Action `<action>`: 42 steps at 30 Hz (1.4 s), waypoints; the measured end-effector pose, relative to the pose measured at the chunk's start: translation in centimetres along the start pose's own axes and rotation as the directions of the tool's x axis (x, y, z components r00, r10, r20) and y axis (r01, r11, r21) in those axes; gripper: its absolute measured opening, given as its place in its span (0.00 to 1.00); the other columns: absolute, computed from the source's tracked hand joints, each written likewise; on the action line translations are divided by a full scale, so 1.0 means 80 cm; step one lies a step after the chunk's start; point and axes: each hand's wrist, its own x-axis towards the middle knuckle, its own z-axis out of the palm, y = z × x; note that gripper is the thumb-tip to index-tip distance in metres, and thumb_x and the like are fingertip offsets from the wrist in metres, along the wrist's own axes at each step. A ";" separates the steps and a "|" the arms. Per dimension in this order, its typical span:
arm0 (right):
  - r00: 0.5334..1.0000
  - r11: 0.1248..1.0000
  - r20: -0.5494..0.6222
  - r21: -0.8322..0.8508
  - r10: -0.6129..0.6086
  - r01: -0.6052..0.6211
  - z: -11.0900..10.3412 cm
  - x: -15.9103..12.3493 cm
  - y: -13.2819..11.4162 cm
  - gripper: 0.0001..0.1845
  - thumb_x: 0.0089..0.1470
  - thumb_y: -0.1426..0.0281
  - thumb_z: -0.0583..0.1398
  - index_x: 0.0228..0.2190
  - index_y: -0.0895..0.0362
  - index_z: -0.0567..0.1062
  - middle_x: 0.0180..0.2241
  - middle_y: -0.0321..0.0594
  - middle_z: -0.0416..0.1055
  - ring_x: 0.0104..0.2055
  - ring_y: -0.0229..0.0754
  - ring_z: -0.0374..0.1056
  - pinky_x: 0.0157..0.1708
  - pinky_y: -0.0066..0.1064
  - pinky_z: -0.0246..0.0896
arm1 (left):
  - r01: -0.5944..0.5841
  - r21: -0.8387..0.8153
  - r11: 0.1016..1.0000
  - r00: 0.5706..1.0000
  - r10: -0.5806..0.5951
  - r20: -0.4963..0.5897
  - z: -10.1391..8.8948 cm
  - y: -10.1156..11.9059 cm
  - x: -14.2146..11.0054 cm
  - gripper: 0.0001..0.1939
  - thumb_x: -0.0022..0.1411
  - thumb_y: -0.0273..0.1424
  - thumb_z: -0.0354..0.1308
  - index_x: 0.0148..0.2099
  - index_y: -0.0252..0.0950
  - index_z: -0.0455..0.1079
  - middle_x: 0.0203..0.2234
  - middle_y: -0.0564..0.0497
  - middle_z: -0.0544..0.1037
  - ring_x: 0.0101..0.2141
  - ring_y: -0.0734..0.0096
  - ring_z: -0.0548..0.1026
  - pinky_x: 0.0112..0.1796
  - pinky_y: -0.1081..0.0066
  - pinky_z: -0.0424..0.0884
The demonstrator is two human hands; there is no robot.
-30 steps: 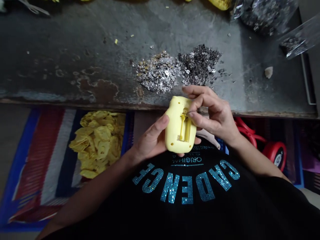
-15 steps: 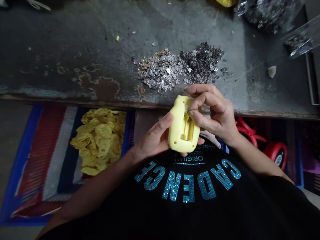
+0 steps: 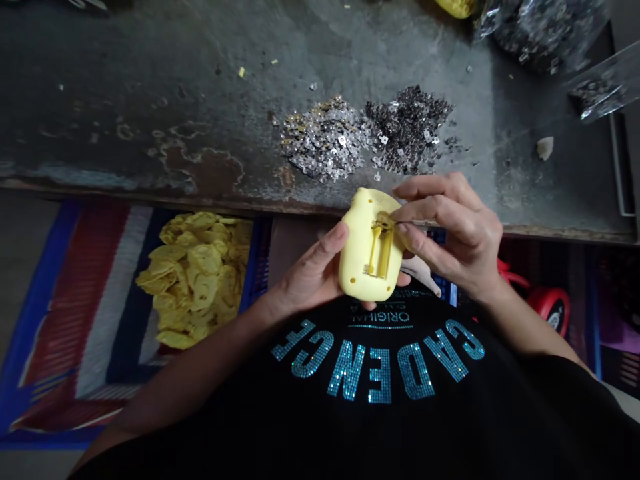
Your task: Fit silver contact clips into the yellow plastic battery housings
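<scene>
The yellow casing (image 3: 357,257) lies between the two hands, in front of the black shirt (image 3: 450,413) and near the edge of the metal table (image 3: 300,53). The left hand (image 3: 313,270) is clamped on it, thumb on the side wall and fingers underneath, their tips showing at the lower and right edges. The right hand (image 3: 450,233) is at the upper right of the casing, thumb and forefinger drawn nearly together at the top of the open slot (image 3: 379,253).

A thin dark sliver shows at these fingertips; whether it is gripped, and what it is, cannot be determined. The right fingers cover part of the casing's upper right edge, and its underside is hidden. On the table, a silvery pile of metal pieces (image 3: 325,143) adjoins a darker pile (image 3: 407,127); single pieces are too small to distinguish clearly. Plastic bag (image 3: 550,30) and red object (image 3: 547,307) are partly out of sight, the former cut off by the frame, the latter behind the right arm.
</scene>
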 end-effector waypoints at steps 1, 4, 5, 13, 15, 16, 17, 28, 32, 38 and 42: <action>0.999 0.998 0.014 -0.055 -0.037 0.038 -0.001 0.000 -0.001 0.06 0.72 0.66 0.66 0.47 0.49 0.83 0.54 0.39 0.83 0.51 0.49 0.78 0.51 0.50 0.72 | -0.004 -0.003 1.000 1.000 0.004 -0.004 0.000 0.000 0.000 0.47 0.63 0.63 0.71 0.73 0.42 0.70 0.55 0.41 0.87 0.47 0.35 0.90 0.24 0.68 0.83; 0.987 0.967 0.040 -0.197 -0.158 0.163 0.001 -0.003 -0.001 0.08 0.73 0.68 0.64 0.50 0.52 0.83 0.55 0.43 0.83 0.49 0.50 0.77 0.47 0.50 0.69 | -0.009 -0.023 1.000 1.000 0.009 -0.019 0.001 0.000 0.001 0.41 0.61 0.63 0.73 0.65 0.43 0.76 0.48 0.44 0.89 0.41 0.42 0.91 0.22 0.68 0.84; 0.981 0.956 0.037 -0.220 -0.191 0.194 0.003 -0.006 0.000 0.09 0.73 0.68 0.63 0.50 0.52 0.83 0.55 0.43 0.83 0.49 0.51 0.77 0.46 0.50 0.68 | -0.011 -0.030 0.999 1.000 0.011 -0.021 0.001 0.001 0.001 0.39 0.61 0.63 0.73 0.64 0.44 0.77 0.46 0.46 0.89 0.39 0.44 0.91 0.22 0.68 0.83; 0.998 0.996 0.057 0.089 0.022 -0.027 -0.001 0.002 0.008 0.12 0.71 0.65 0.66 0.53 0.47 0.84 0.53 0.40 0.83 0.54 0.49 0.78 0.56 0.48 0.74 | -0.070 0.035 0.997 0.997 0.068 0.034 -0.004 -0.002 0.000 0.45 0.66 0.63 0.68 0.72 0.40 0.65 0.45 0.43 0.87 0.38 0.46 0.90 0.22 0.69 0.83; 0.981 0.971 0.160 0.195 0.106 -0.137 -0.006 0.014 0.012 0.17 0.68 0.61 0.69 0.56 0.51 0.82 0.53 0.41 0.82 0.55 0.48 0.78 0.56 0.45 0.77 | -0.117 0.085 0.989 0.993 0.118 -0.003 -0.001 -0.003 0.001 0.48 0.66 0.62 0.69 0.75 0.41 0.60 0.46 0.44 0.87 0.37 0.48 0.90 0.21 0.69 0.81; 0.970 0.963 0.213 0.213 0.117 -0.163 -0.008 0.019 0.015 0.21 0.67 0.59 0.70 0.58 0.53 0.81 0.54 0.42 0.82 0.55 0.47 0.78 0.55 0.44 0.77 | -0.142 0.113 0.983 0.989 0.146 -0.036 0.001 -0.004 0.001 0.49 0.66 0.60 0.70 0.76 0.43 0.59 0.47 0.45 0.87 0.36 0.49 0.90 0.21 0.70 0.80; 0.959 0.962 0.257 0.211 0.115 -0.172 -0.009 0.024 0.017 0.25 0.66 0.57 0.70 0.59 0.54 0.79 0.55 0.42 0.81 0.54 0.47 0.77 0.54 0.43 0.78 | -0.163 0.141 0.976 0.981 0.175 -0.079 0.003 -0.004 0.000 0.49 0.65 0.58 0.72 0.76 0.44 0.58 0.48 0.45 0.87 0.36 0.50 0.89 0.21 0.70 0.80; 0.996 0.990 0.033 0.106 0.087 -0.090 0.021 0.003 0.011 0.25 0.63 0.63 0.68 0.59 0.51 0.75 0.53 0.42 0.78 0.51 0.45 0.76 0.44 0.36 0.79 | -0.167 0.666 0.727 0.850 0.449 -0.277 0.014 -0.009 -0.031 0.32 0.72 0.50 0.69 0.71 0.41 0.78 0.49 0.46 0.89 0.47 0.55 0.86 0.45 0.68 0.81; 0.997 0.995 -0.050 0.089 0.050 -0.046 0.027 -0.005 0.009 0.27 0.63 0.68 0.68 0.61 0.50 0.74 0.56 0.45 0.78 0.54 0.47 0.76 0.44 0.37 0.81 | -0.198 0.731 0.653 0.834 0.504 -0.225 0.015 -0.011 -0.030 0.27 0.73 0.46 0.70 0.68 0.42 0.82 0.47 0.48 0.90 0.42 0.63 0.85 0.43 0.72 0.78; 0.998 1.000 -0.069 0.031 0.000 0.002 0.028 0.000 0.007 0.29 0.63 0.67 0.69 0.63 0.49 0.73 0.57 0.49 0.77 0.57 0.52 0.77 0.47 0.44 0.82 | -0.243 0.621 0.745 0.797 0.518 -0.310 0.008 -0.014 -0.026 0.24 0.68 0.46 0.75 0.61 0.42 0.87 0.45 0.47 0.91 0.40 0.64 0.86 0.43 0.72 0.79; 0.997 0.998 -0.054 -0.023 -0.056 0.055 0.036 0.019 0.005 0.31 0.63 0.68 0.68 0.65 0.50 0.70 0.58 0.51 0.77 0.57 0.53 0.77 0.48 0.46 0.83 | -0.275 0.544 0.793 0.771 0.520 -0.367 -0.016 -0.017 -0.028 0.26 0.65 0.47 0.77 0.59 0.40 0.88 0.44 0.46 0.91 0.40 0.61 0.87 0.44 0.69 0.81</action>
